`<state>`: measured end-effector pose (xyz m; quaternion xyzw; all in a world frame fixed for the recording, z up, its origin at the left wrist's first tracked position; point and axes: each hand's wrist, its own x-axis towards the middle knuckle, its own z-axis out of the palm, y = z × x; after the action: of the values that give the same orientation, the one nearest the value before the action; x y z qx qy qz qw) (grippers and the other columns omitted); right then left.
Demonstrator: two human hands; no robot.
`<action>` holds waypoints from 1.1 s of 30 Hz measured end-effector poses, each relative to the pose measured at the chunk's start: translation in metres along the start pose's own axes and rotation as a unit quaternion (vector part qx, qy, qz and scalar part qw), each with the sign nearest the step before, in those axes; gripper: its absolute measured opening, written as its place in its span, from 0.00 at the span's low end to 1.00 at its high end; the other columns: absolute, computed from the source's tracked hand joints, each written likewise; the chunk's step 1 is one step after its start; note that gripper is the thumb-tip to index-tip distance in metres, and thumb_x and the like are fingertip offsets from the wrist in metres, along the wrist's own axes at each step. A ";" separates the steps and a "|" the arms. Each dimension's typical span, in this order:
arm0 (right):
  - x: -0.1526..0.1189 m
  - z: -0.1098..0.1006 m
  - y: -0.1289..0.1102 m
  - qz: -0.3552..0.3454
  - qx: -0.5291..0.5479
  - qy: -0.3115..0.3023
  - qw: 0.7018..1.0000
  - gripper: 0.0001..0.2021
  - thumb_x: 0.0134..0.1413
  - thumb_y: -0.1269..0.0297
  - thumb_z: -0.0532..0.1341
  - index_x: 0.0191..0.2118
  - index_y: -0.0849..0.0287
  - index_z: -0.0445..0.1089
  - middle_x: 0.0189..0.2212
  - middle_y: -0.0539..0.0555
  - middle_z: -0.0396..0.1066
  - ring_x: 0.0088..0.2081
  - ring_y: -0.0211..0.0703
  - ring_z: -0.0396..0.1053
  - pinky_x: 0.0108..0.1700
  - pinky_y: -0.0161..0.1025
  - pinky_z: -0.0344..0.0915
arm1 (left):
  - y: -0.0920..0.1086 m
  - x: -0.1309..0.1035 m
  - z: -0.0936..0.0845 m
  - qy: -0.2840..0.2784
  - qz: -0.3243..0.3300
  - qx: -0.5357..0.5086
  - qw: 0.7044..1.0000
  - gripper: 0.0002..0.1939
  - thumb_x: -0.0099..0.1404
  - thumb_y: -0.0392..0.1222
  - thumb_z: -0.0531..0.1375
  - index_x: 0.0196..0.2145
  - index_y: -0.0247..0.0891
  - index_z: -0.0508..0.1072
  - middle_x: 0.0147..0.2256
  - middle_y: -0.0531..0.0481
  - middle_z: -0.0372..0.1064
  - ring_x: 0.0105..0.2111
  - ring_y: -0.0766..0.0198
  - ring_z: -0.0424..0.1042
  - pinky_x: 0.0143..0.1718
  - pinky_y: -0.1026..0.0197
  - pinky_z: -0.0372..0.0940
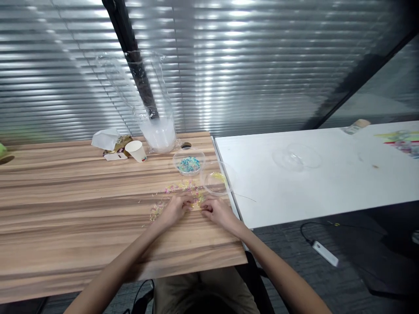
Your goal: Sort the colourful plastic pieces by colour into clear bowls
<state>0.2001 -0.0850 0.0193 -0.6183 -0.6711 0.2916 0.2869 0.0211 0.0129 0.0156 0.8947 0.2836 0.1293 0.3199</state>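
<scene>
A scattered heap of tiny pink, yellow and clear pieces, perhaps beads, lies on the wooden table. My left hand rests at the heap's near side, its fingers curled together among the pieces. Just right of it, my right hand has its fingertips pinched close to the yellow pieces. Whatever either hand holds is too small to make out. Behind the hands stands a clear round tub of blue and green pieces. Beside it, a second clear tub with a few yellow pieces stands near my right hand.
Toward the back are a paper cup, an opened packet and a tall clear plastic bag with white contents. A white table adjoins on the right, bearing clear round lids or tubs. A power strip lies on the floor.
</scene>
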 end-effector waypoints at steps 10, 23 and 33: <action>-0.005 0.016 0.013 -0.004 -0.015 0.048 0.999 0.07 0.53 0.79 0.61 0.29 0.61 0.71 0.31 0.51 0.69 0.35 0.39 0.67 0.37 0.33 0.58 | -0.001 -0.001 0.005 0.033 0.008 0.054 0.998 0.12 0.57 0.23 0.54 0.29 0.33 0.74 0.33 0.45 0.72 0.36 0.58 0.70 0.40 0.60 0.63; -0.008 0.030 0.030 -0.109 -0.070 0.139 0.982 0.10 0.61 0.76 0.52 0.37 0.60 0.69 0.38 0.56 0.70 0.38 0.44 0.69 0.40 0.40 0.68 | -0.003 -0.006 0.017 0.062 0.040 0.077 0.994 0.13 0.61 0.22 0.51 0.34 0.35 0.70 0.35 0.45 0.70 0.36 0.59 0.68 0.39 0.58 0.63; -0.002 0.021 0.045 -0.191 -0.125 0.074 0.971 0.10 0.62 0.75 0.53 0.38 0.59 0.72 0.37 0.55 0.73 0.40 0.42 0.72 0.45 0.39 0.69 | -0.006 -0.008 0.018 0.108 0.066 0.043 0.991 0.11 0.65 0.27 0.51 0.42 0.36 0.69 0.40 0.44 0.70 0.42 0.57 0.68 0.43 0.55 0.64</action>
<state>0.2148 -0.0851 -0.0280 -0.5290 -0.7850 0.0989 0.3067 0.0198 0.0032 -0.0022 0.9051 0.2619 0.2338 0.2399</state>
